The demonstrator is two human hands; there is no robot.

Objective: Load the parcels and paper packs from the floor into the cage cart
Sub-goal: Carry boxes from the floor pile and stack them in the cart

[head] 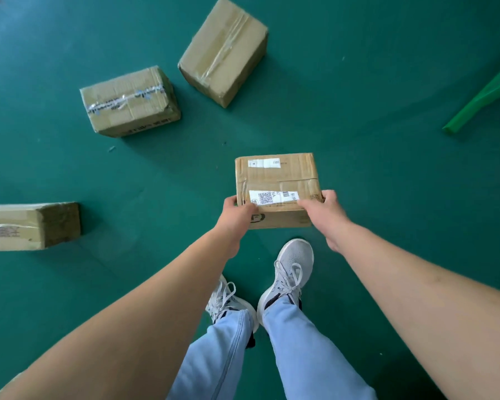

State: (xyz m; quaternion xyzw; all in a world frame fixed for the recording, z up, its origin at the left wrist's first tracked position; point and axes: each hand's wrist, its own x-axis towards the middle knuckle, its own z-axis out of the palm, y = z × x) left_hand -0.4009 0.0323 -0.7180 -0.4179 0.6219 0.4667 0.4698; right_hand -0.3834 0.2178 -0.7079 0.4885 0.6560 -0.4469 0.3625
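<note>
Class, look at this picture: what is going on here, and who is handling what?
A person stands on a green floor and grips a labelled cardboard parcel at its near corners, left hand on one side, right hand on the other. Three more taped parcels lie on the floor: two ahead and one at the left edge. No cage cart is in view.

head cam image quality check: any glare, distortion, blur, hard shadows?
Head view: wide-angle bending toward the edges, forearms look stretched; glare on the clear tape of the large tilted brown cardboard box; soft even light, only faint shadows on the green floor; the small labelled cardboard parcel, gripped by the left hand and right hand, is sharp, its QR label visible; edges slightly softer.
</note>
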